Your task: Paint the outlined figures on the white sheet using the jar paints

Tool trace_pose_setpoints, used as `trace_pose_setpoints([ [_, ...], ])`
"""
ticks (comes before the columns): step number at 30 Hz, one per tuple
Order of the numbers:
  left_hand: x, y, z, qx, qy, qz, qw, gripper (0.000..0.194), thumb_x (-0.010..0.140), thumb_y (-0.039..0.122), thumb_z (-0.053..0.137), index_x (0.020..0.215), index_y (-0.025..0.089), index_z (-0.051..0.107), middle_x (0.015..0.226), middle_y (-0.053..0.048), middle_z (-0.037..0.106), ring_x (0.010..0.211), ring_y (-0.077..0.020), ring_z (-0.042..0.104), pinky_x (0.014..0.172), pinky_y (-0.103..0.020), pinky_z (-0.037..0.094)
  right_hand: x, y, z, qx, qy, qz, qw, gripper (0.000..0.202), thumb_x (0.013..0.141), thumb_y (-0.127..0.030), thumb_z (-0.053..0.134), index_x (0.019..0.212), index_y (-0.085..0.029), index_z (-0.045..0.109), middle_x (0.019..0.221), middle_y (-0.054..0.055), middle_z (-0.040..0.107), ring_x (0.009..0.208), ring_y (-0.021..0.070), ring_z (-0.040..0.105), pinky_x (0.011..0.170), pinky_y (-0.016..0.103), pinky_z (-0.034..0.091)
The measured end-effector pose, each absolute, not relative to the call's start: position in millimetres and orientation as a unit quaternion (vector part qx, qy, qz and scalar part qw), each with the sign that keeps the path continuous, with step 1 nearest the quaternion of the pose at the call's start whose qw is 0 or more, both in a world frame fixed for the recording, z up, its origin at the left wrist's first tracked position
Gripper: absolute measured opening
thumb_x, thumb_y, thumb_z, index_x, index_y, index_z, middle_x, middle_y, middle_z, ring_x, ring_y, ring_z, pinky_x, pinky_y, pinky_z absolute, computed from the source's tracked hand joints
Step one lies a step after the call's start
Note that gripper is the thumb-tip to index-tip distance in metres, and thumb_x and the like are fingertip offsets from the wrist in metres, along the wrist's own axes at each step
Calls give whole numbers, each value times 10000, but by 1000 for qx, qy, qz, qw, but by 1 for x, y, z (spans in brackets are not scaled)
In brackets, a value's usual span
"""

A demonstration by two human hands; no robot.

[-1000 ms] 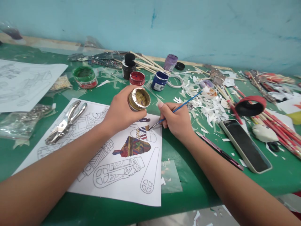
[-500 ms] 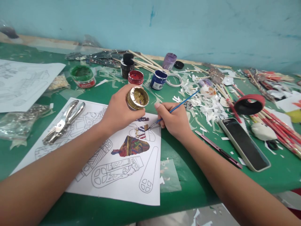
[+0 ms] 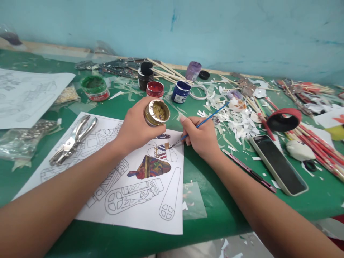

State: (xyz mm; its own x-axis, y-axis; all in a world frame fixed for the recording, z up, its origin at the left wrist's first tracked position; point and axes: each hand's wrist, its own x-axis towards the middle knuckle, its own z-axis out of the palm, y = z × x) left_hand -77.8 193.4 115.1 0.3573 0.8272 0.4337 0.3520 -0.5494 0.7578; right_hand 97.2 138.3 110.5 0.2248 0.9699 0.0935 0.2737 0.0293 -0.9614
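- The drawn sheet [image 3: 145,219] lay flat below both hands, its right edge next to the right hand.
- The right hand [image 3: 200,136] pinched the brush near its bristles, just right of the striped shape.
- The left hand [image 3: 138,123] gripped the gold paint jar [image 3: 157,113] above the sheet, mouth tilted toward the viewer.
- The brush [image 3: 212,115] slanted from upper right to lower left.
- The striped shape [image 3: 162,151] lay at the bristles' end; which hand was nearer was unclear.

Left hand [image 3: 137,122] curled, right hand [image 3: 201,137] pinching, bare forearms [image 3: 77,177] angled inward
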Motion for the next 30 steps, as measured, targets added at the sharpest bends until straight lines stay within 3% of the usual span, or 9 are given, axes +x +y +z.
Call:
trace_pose_setpoints([
  [3,-77,193,115,773,381,422,280,433,630,171,722,1053,198,637,1025,-35,701,930,-245,661,852,-374,534,97,138,111,-604,-504,349,509,478,882,-341,596,440,-206,473,323,-66,403,301,70,427,391,207,389],
  [8,-77,193,115,774,381,423,277,433,632,163,721,1056,181,637,1015,-35,698,926,-236,661,842,-356,533,97,138,112,-603,-521,344,496,471,876,-310,587,433,-200,473,326,-65,414,289,52,390,355,192,327],
  [12,-77,193,115,774,378,424,277,438,629,155,720,1058,181,639,1011,-33,696,919,-231,661,834,-350,532,97,138,111,-602,-511,344,508,471,881,-323,575,436,-206,473,321,-66,407,299,64,427,378,195,376],
  [24,-78,194,114,777,378,423,273,438,633,158,721,1061,184,637,1016,-36,694,923,-236,660,841,-360,532,98,138,111,-597,-524,345,500,471,883,-299,580,434,-197,481,326,-64,418,283,44,373,346,191,299],
  [30,-78,194,114,779,376,421,274,441,641,160,727,1071,189,631,1034,-41,695,940,-238,662,868,-366,534,96,138,110,-575,-535,360,504,456,882,-351,591,460,-204,499,336,-65,431,302,58,405,364,205,321],
])
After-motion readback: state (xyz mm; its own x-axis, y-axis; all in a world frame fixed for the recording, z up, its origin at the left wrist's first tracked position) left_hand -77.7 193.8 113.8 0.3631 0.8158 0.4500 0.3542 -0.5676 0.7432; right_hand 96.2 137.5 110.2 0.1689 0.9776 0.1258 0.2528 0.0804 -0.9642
